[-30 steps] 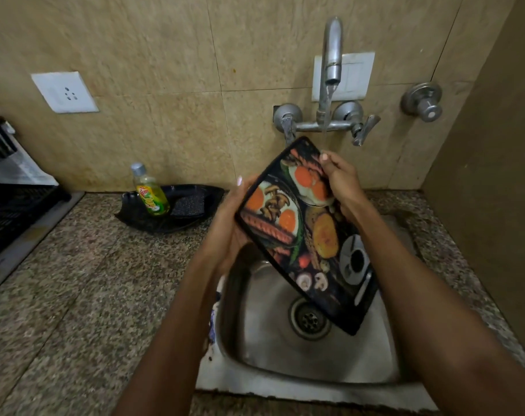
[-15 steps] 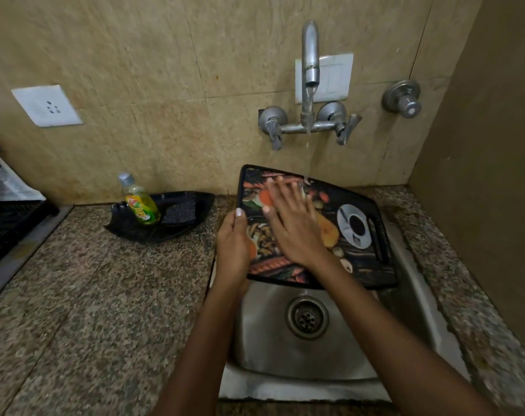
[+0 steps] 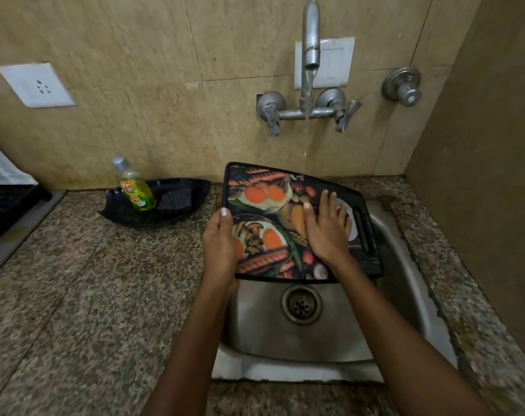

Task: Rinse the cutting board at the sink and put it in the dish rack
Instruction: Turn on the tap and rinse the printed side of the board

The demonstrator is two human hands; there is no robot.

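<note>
Cutting board [image 3: 273,205]: black-rimmed, printed with food pictures, held nearly flat over the back half of the sink [image 3: 405,265], printed face up, handle slot toward our right.

Stream [image 3: 306,94]: water runs from the wall tap [image 3: 311,31] and lands at the board's far edge, near its middle.

Left hand [image 3: 220,250]: clamped on the board's near-left edge, thumb on top; the fingers underneath are hidden. It carries the weight.

Right hand [image 3: 327,229]: laid flat on the printed face near the handle end, fingers spread wide, holding nothing; we judge it is rubbing the surface under the flow.

Step in hand, as we judge it: rinsing the top face. To do it well we would tip the far edge slightly up so water sheets toward us and off into the basin, not over the left edge onto the counter [image 3: 90,295]. We would sweep the palm across the whole face, corners and handle slot included, then turn the board to rinse the back.

Risk: a wet board held by one edge can slip; keep the left thumb pressed firmly.

Surroundings: drain [image 3: 300,304] directly below the board's near edge; soap bottle [image 3: 135,187] and scrub pad [image 3: 175,199] in a black tray [image 3: 117,211] to the left, just beside the board.

Dish rack [image 3: 3,205]: dark, at the far left edge, well apart; only partly in view.
</note>
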